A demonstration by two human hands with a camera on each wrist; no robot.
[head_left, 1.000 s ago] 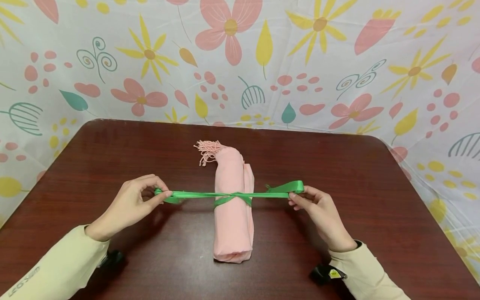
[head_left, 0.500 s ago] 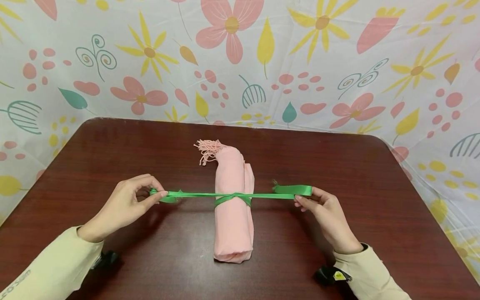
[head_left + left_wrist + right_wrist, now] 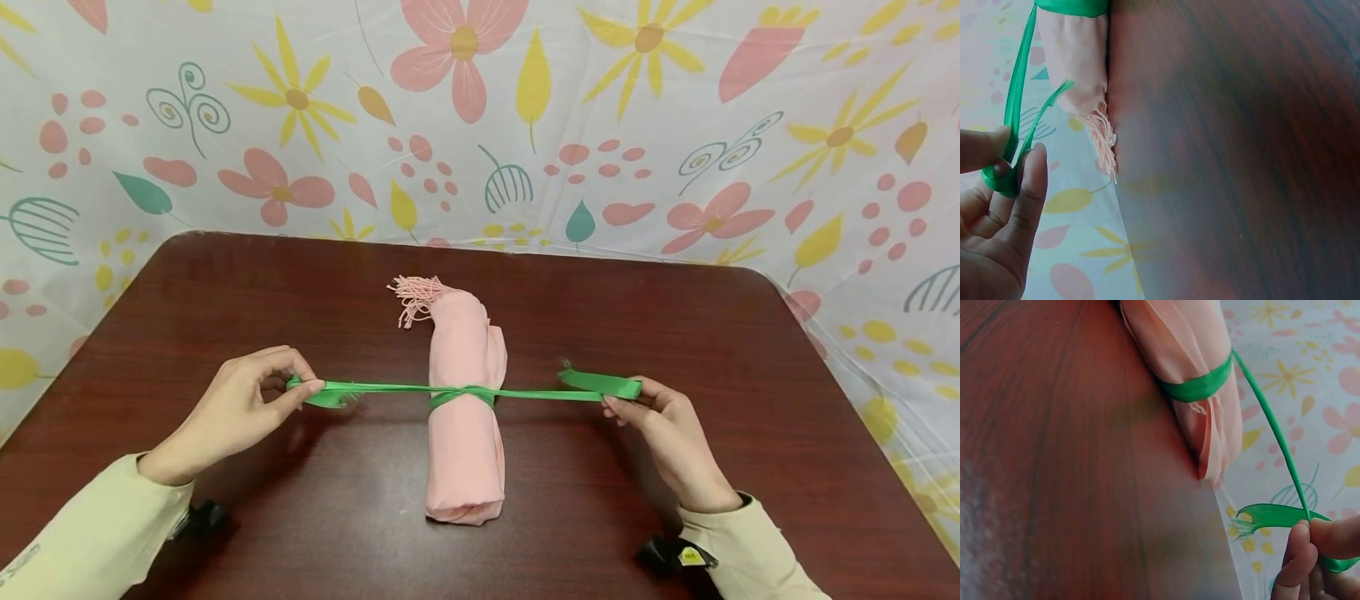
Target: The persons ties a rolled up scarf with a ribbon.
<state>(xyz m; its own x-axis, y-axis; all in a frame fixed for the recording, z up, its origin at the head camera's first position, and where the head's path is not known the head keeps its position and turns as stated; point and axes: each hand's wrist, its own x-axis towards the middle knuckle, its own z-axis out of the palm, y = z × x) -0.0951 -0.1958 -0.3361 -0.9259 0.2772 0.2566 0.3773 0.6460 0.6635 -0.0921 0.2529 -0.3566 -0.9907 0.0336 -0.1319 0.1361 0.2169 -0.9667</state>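
A rolled pink scarf (image 3: pixel 463 450) with a tasselled fringe (image 3: pixel 417 298) lies lengthwise on the table. Round its middle runs a green ribbon (image 3: pixel 540 394), crossed on top and stretched taut out to both sides. My left hand (image 3: pixel 238 408) pinches the left end between thumb and fingers, and a short frayed tail hangs past the fingertips. On the other side my right hand (image 3: pixel 671 433) pinches the right end, its frayed tail folded back toward the scarf. In the right wrist view the ribbon band (image 3: pixel 1197 386) hugs the scarf and gathers its cloth.
The dark reddish-brown wooden table (image 3: pixel 360 500) has rounded far corners. Behind it hangs a white cloth (image 3: pixel 337 75) printed with flowers and leaves. Black wrist devices (image 3: pixel 201 521) sit beneath both sleeves.
Both hands have moved apart, left hand to the left and right hand to the right, drawing the ribbon longer. The loop round the scarf has tightened and narrowed.
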